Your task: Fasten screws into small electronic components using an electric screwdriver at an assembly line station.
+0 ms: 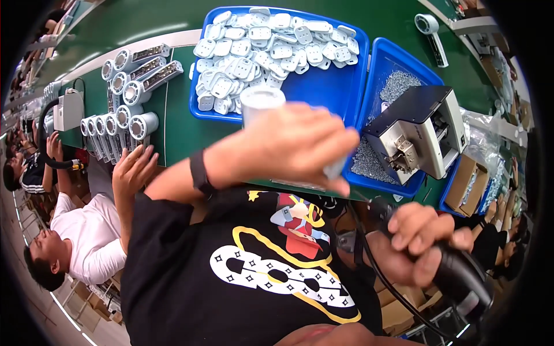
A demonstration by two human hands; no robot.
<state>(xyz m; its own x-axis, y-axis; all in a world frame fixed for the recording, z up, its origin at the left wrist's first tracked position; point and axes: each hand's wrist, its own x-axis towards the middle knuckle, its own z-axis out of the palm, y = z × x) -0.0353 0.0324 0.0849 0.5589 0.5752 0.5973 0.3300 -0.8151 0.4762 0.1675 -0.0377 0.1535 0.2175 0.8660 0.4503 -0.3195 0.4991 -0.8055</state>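
Note:
My left hand (294,138), blurred by motion, is wrapped around a pale grey round-headed housing (262,99). The round end stands out past my knuckles, and most of the body is hidden under my hand. At the right, my right hand (421,236) grips a black electric screwdriver (464,282) with a cable, its tip end pointing up and left toward the screw feeder (412,130). Beyond my left hand lies a blue tray (311,95) heaped with small white rounded plates (259,37).
A blue bin (378,55) of loose screws sits under the feeder. Round-headed units (135,92) stand in rows at the left, near a co-worker's hand (135,167). Another such unit (427,24) lies far right. A cardboard box (466,184) is beside the feeder.

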